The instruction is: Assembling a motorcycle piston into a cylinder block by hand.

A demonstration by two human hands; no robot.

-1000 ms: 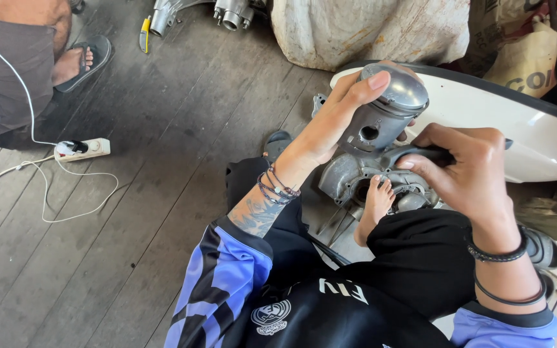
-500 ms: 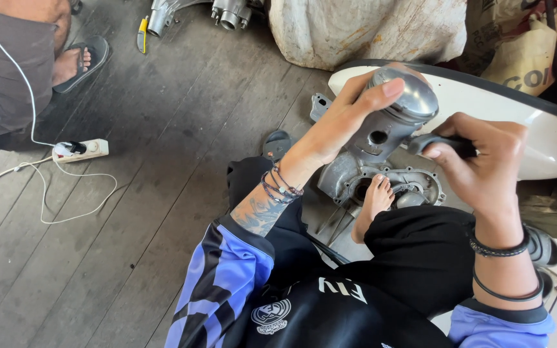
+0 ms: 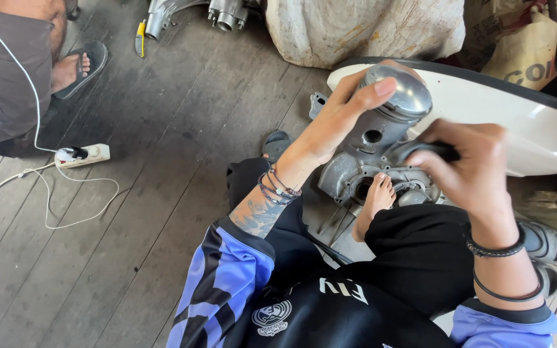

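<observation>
Left hand (image 3: 340,119) gripping domed, shiny grey metal piston (image 3: 394,113), upright

The engine casing (image 3: 369,177) sits right of centre on the plank floor (image 3: 162,180), with the piston (image 3: 398,103) standing on top of it. The left hand (image 3: 336,119) lies against the piston's left side; the right hand (image 3: 469,171) is to its right. A bare foot (image 3: 374,206) rests against the casing's lower edge. Behind the piston lies a curved panel (image 3: 523,122), and a sack (image 3: 362,29) sits at the upper centre. A power strip (image 3: 85,154) lies at the left, with another person's sandalled foot (image 3: 75,67) above it.
</observation>
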